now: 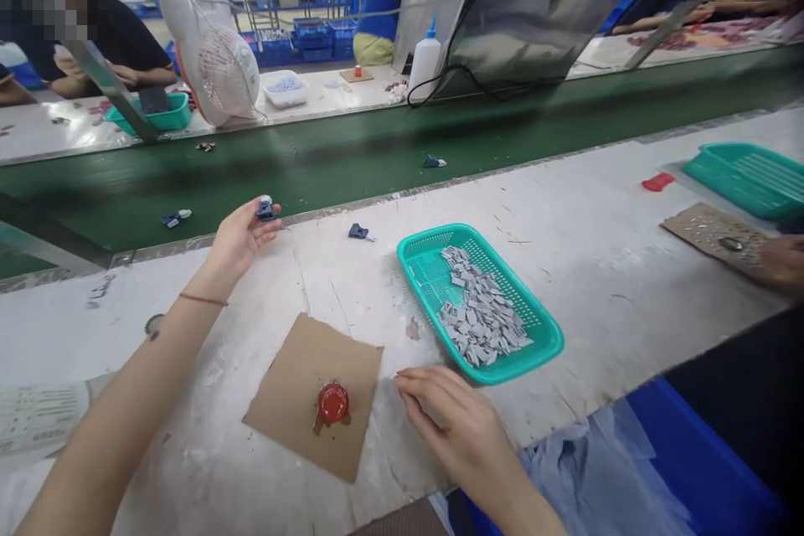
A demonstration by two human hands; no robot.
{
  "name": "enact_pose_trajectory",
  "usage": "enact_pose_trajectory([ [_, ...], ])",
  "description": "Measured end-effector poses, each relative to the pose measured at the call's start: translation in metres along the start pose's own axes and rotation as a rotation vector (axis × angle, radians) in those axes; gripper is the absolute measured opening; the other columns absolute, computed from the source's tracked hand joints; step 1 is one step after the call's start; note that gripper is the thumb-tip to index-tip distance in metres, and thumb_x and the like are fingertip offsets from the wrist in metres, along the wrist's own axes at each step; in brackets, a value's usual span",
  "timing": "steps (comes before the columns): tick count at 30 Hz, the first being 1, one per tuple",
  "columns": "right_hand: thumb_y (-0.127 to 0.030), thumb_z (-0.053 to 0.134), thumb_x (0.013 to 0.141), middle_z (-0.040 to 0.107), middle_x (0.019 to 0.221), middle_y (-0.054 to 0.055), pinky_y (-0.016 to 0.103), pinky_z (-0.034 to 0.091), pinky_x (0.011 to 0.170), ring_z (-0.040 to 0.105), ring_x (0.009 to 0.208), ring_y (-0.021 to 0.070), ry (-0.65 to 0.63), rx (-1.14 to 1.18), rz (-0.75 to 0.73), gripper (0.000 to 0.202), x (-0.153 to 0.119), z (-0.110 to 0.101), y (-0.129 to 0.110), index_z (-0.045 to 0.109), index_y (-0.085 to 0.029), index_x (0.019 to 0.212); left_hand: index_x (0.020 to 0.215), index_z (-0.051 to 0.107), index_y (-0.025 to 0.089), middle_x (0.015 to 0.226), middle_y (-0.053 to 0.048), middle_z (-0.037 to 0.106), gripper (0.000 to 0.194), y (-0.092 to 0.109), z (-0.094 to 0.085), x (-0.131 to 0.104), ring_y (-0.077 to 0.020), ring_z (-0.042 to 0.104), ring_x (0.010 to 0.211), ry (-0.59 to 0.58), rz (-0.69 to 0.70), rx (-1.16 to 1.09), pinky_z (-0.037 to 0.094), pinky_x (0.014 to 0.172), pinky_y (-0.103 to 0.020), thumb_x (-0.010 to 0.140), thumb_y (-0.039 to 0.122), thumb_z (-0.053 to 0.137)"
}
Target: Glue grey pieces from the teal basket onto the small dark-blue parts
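My left hand [246, 236] is raised near the table's far edge, its fingers around a small dark blue piece with a white part [265, 210]. Low at the centre, my right hand [447, 419] has its thumb and fingertips together; anything between them is too small to make out. Left of it lies a brown cardboard sheet [292, 377] with a red round cap [332, 402] and a wet stain around it. A green basket [553, 341] holding many small grey pieces [481, 310] stands beyond my right hand. Another dark blue piece [358, 231] rests between the basket and my left hand.
Dark blue pieces [176, 219] [433, 161] lie on the green belt [327, 159] behind the white table [603, 251]. At right are a second green basket [754, 176], a red object [657, 182] and a person's hand [782, 260] by cardboard. A white bottle [425, 63] stands across the belt.
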State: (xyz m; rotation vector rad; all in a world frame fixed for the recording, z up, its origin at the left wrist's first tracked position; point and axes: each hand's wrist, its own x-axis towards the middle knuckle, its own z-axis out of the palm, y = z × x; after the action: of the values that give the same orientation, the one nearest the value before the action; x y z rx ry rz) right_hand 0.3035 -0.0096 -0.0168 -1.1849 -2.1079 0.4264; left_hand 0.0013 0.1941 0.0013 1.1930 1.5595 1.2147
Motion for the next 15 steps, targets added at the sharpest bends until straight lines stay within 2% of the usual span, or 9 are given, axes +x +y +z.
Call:
enact_pose_trajectory([
  [3,-0.008,0.054,0.093,0.074,0.099,0.007,0.038,0.058,0.081,0.069,0.094,0.0220,0.017,-0.105,-0.014,0.020,-0.022,0.020,0.004,0.064,-0.021,0.105,0.105,0.063,0.014,0.113,-0.013,0.072,0.022,0.002,-0.004,-0.051,-0.0118,0.070,0.073,-0.146,-0.173,-0.204,0.053,0.056,-0.018,0.094,0.029,0.051],
  [5,-0.008,0.054,0.093,0.072,0.103,0.008,0.040,0.057,0.086,0.067,0.098,0.0227,0.024,-0.146,-0.023,0.021,-0.030,0.025,0.008,0.063,-0.020,0.107,0.107,0.063,0.014,0.112,-0.013,0.072,0.019,0.001,-0.009,-0.082,-0.0119,0.071,0.072,-0.238,-0.319,-0.358,0.053,0.052,-0.016,0.093,0.024,0.055],
  [7,-0.009,0.056,0.093,0.071,0.104,0.009,0.041,0.055,0.088,0.066,0.099,0.0229,0.020,-0.150,-0.007,0.019,-0.033,0.026,0.008,0.063,-0.020,0.107,0.113,0.061,0.014,0.111,-0.013,0.074,0.021,-0.001,-0.013,-0.108,-0.0131,0.072,0.072,-0.274,-0.425,-0.441,0.054,0.051,-0.016,0.092,0.019,0.057],
  [9,-0.011,0.057,0.093,0.070,0.101,0.009,0.040,0.055,0.086,0.065,0.097,0.0229,0.018,-0.141,0.014,0.016,-0.031,0.025,0.004,0.063,-0.020,0.104,0.115,0.060,0.014,0.109,-0.012,0.074,0.024,-0.005,-0.017,-0.129,-0.0135,0.073,0.074,-0.274,-0.458,-0.441,0.057,0.057,-0.017,0.091,0.016,0.061],
  [12,-0.012,0.057,0.094,0.069,0.094,0.008,0.038,0.055,0.081,0.065,0.091,0.0220,0.017,-0.136,0.034,0.011,-0.026,0.025,-0.001,0.062,-0.020,0.099,0.107,0.064,0.012,0.109,-0.011,0.074,0.017,-0.013,-0.023,-0.154,-0.0139,0.073,0.083,-0.294,-0.489,-0.466,0.060,0.070,-0.019,0.090,0.015,0.063],
  [15,-0.013,0.055,0.095,0.069,0.093,0.008,0.037,0.054,0.079,0.066,0.088,0.0220,0.002,-0.155,0.057,0.012,-0.023,0.026,-0.002,0.062,-0.019,0.102,0.099,0.067,0.013,0.107,-0.007,0.072,0.014,-0.020,-0.028,-0.173,-0.0159,0.072,0.092,-0.294,-0.493,-0.525,0.060,0.074,-0.019,0.086,0.018,0.069],
])
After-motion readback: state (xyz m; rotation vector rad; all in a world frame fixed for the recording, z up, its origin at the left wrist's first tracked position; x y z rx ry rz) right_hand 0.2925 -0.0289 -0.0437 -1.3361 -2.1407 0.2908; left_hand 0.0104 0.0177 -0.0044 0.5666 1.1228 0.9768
